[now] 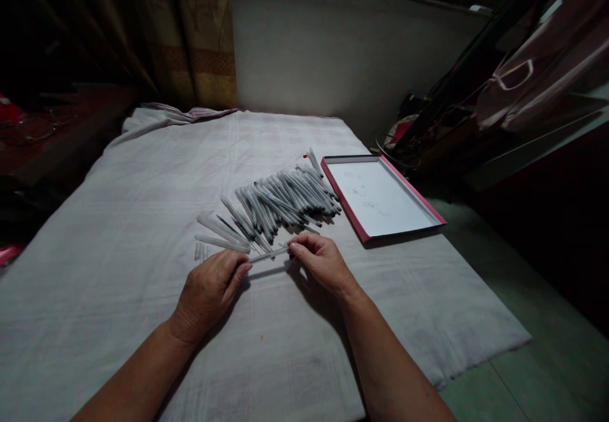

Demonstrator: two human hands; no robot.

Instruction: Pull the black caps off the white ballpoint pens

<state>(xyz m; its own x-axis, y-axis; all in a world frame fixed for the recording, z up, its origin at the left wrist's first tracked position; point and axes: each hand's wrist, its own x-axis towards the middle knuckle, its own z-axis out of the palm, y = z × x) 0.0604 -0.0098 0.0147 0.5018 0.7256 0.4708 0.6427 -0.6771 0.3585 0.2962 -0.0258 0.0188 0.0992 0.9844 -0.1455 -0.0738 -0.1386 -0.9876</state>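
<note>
Pen (269, 255): slim, clear, held crosswise above the desk (143, 238), midway between left and right edges, on the near side of the pile.
Left hand (213, 287): thumb and fingers pinching the pen's left end.
Right hand (320, 261): fingertips pinching the pen's right end; exact contact partly hidden by the fingers.
Handling, my judgement: keep both ends in one line, push or pull along the length only, light grip. Bending could crack thin plastic; a slip could knock the pile. Staying low over cloth should help if something drops.
Loose clear tubes (214, 239): just beyond left hand, fanned toward the desk's left edge.
Small clear pieces (202, 252): beside the tubes; too small to identify.
Pen pile (285, 197): beyond both hands, mid-desk, dark ends mostly facing the near edge.
Red bit (305, 156): past the pile, toward the far edge; unclear what.
Tray (354, 216): pink-walled, shallow, white inside with faint dark marks, right of the pile, reaching the desk's right edge.
</note>
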